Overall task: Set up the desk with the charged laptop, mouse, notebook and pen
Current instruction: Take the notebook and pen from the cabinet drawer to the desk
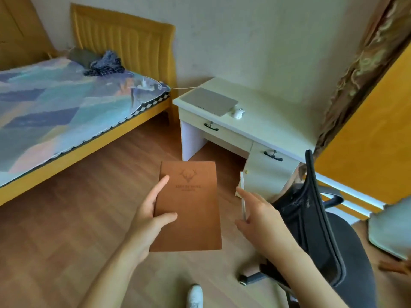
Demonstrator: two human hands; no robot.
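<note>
Against the far wall, beside the bed, stands a pale desk whose surface carries a closed grey laptop at its left end, with a white mouse just beside the laptop's right front corner. A black mesh chair stands before the desk's right end. Over the wooden floor, the left hand holds a brown notebook, thumb on the cover, fingers along its left edge. The right hand pinches a slim white pen, forefinger extended.
</note>
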